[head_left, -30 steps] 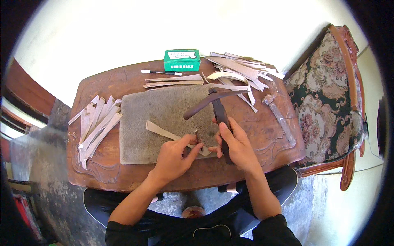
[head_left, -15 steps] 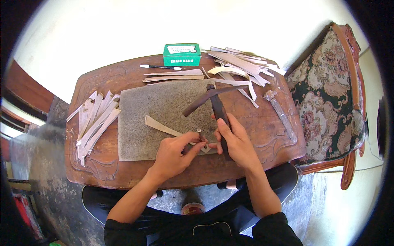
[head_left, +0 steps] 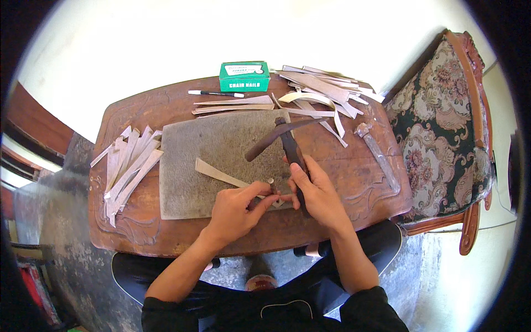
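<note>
On the wooden table [head_left: 138, 238] lies a grey stone slab [head_left: 221, 155]. My left hand [head_left: 235, 207] pinches a small nail upright on a pale thin strip [head_left: 218, 172] that lies across the slab. My right hand [head_left: 315, 193] grips the dark handle of a hammer [head_left: 285, 141], whose long curved head rests on the slab just beyond my fingers. Both hands meet at the slab's near right corner.
A pile of pale strips [head_left: 124, 163] lies at the left of the table, another [head_left: 321, 91] at the far right. A green box [head_left: 244, 76] and a pen [head_left: 215, 93] sit at the far edge. A metal tool [head_left: 379, 155] lies at the right. An upholstered chair [head_left: 442, 133] stands beside the table.
The hands stay at the same spot on the slab; the left fingers have shifted slightly on the strip. The hammer has hardly moved.
</note>
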Motion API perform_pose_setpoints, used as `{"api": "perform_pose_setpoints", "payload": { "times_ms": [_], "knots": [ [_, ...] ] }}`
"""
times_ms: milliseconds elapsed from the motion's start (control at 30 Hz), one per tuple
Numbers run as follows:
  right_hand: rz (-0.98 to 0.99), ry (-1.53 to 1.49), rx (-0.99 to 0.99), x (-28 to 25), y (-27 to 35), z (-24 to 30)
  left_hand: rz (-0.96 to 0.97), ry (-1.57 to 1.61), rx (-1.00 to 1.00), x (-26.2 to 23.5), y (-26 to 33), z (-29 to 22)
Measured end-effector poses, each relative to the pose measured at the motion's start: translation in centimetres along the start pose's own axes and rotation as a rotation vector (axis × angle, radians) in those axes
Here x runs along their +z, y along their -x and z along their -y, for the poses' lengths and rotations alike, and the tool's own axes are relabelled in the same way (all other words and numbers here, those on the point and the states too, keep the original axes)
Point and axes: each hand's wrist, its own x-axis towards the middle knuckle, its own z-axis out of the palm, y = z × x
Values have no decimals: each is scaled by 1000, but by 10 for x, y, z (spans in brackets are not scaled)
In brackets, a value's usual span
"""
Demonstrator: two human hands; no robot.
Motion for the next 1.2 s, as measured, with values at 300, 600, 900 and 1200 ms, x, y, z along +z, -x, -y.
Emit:
{"api": "perform_pose_setpoints", "payload": {
  "times_ms": [300,600,900,1200],
  "knots": [
    [-4,24,-17,0,-1,-2,-22,-70,53,2,2,-3],
    [-65,198,-131,-19,20,33,-35,-84,85,4,4,-5],
    [-26,722,-431,-50,76,85,-40,-60,129,8,1,-5],
    [28,862,-523,-47,80,93,-59,-62,175,10,0,-2]
  ]
}}
